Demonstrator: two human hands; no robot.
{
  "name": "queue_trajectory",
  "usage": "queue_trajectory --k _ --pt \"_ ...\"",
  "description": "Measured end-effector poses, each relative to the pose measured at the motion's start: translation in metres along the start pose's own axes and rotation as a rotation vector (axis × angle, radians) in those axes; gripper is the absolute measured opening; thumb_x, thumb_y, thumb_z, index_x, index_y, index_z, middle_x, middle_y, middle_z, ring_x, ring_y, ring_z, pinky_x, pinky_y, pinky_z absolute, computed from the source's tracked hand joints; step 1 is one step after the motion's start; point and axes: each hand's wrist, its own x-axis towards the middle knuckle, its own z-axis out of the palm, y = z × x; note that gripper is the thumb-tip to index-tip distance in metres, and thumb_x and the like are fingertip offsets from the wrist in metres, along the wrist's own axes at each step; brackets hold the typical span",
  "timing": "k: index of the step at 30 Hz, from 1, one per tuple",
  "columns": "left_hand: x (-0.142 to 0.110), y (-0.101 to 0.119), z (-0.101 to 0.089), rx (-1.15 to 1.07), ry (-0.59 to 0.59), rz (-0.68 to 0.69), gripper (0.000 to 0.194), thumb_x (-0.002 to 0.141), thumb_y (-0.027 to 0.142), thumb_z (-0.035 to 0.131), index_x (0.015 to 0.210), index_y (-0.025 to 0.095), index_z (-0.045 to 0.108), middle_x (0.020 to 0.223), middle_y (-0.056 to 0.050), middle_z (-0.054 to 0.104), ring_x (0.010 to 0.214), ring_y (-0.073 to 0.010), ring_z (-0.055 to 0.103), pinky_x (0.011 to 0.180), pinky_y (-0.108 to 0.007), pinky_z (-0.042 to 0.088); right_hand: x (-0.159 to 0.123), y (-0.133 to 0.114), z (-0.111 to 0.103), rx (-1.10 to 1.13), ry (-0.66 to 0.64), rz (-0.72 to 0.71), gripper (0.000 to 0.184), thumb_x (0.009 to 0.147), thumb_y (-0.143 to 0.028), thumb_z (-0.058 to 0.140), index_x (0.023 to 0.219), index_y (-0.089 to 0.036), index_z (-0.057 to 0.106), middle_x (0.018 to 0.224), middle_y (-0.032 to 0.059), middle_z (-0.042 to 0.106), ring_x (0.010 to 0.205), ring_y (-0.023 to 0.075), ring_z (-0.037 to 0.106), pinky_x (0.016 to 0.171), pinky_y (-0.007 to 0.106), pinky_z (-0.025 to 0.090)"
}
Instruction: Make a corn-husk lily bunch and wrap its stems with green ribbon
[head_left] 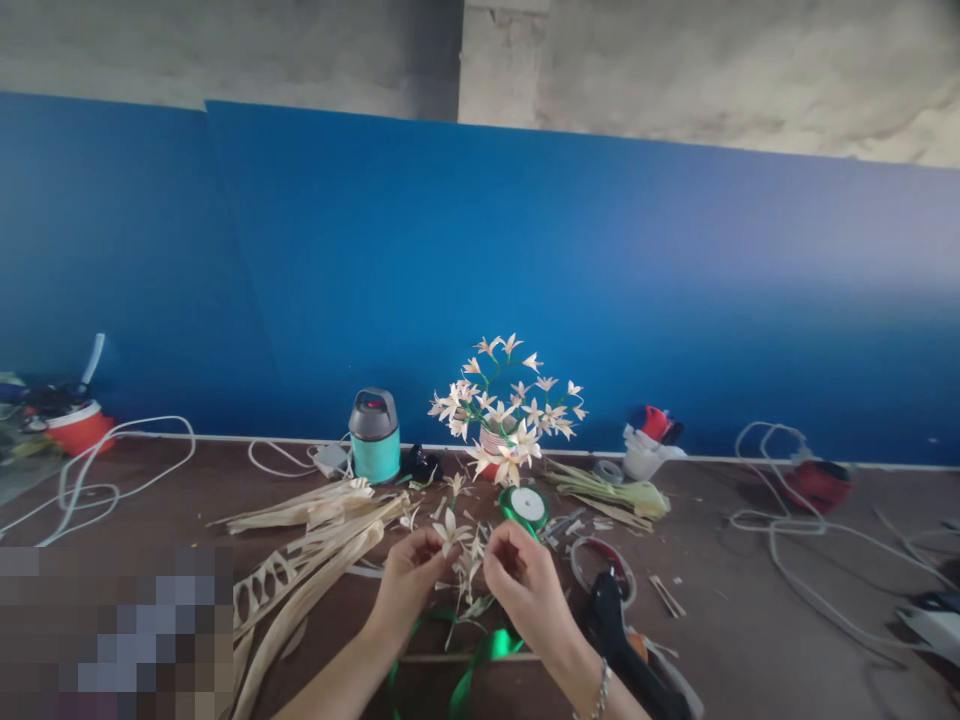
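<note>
My left hand (411, 575) pinches a pale husk flower (451, 532) with pointed petals, held above the table. Close on its right, my right hand (529, 580) has thumb and fingers curled together; whatever may be between them is too small to make out. Between and below the hands lie more pale flower pieces (471, 570). A loose green ribbon (491, 645) trails under my wrists, and a green ribbon spool (525, 507) with a white centre lies just beyond my right hand. Behind it stands a pot with many pale flowers (517, 410) on green stems.
Dried husks (322, 545) are spread at the left. A black glue gun (611, 610) and a tape roll (596, 560) lie beside my right arm. At the back are a turquoise container (376, 450), a husk bundle (622, 490) and a blue partition (420, 270). White cables (780, 530) run across the right.
</note>
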Motion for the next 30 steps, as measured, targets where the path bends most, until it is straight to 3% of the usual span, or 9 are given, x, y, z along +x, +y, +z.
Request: queue_trajectory --k 7,14,19,25,30 --pt "-0.009 0.009 0.009 -0.195 -0.015 -0.218 0.026 0.056 0.033 0.076 0.06 0.014 0.059 0.053 0.004 0.055 0.05 -0.0076 0.05 0.052 -0.019 0.037 -0.004 0.019 0.014 0.045 -0.033 0.098 0.013 0.073 -0.026 0.054 0.064 -0.016 0.053 0.056 -0.0038 0.047 0.049 0.0088 0.041 0.046 0.02 0.032" --pt "-0.014 0.016 0.013 -0.336 -0.038 -0.324 0.02 0.056 0.029 0.078 0.063 0.014 0.067 0.064 -0.002 0.067 0.06 -0.0111 0.058 0.063 -0.022 0.043 -0.003 0.026 0.016 0.141 -0.027 0.218 0.021 0.07 -0.034 0.059 0.061 -0.016 0.053 0.048 -0.0061 0.044 0.041 0.0068 0.038 0.039 0.018 0.029" --pt "-0.013 0.016 0.012 -0.408 -0.064 -0.333 0.021 0.057 0.029 0.077 0.069 0.013 0.07 0.067 -0.005 0.068 0.064 -0.0134 0.059 0.067 -0.024 0.045 -0.004 0.028 0.016 0.163 -0.028 0.262 0.019 0.07 -0.032 0.059 0.062 -0.016 0.053 0.046 -0.0065 0.045 0.04 0.0069 0.041 0.039 0.017 0.031" --pt "-0.012 0.016 0.012 -0.326 -0.09 -0.299 0.022 0.057 0.03 0.077 0.064 0.014 0.066 0.068 -0.003 0.064 0.062 -0.0118 0.056 0.063 -0.023 0.043 -0.005 0.025 0.014 0.222 0.017 0.228 0.026 0.069 -0.039 0.063 0.065 -0.016 0.055 0.05 -0.0052 0.047 0.042 0.0073 0.041 0.04 0.018 0.032" --pt "-0.01 0.015 0.011 -0.193 -0.097 -0.279 0.026 0.057 0.034 0.076 0.058 0.013 0.06 0.054 0.002 0.058 0.046 -0.0056 0.045 0.048 -0.017 0.032 -0.006 0.022 0.007 0.244 0.124 0.104 0.035 0.071 -0.041 0.063 0.094 -0.015 0.06 0.065 -0.0008 0.054 0.052 0.0099 0.046 0.047 0.021 0.037"
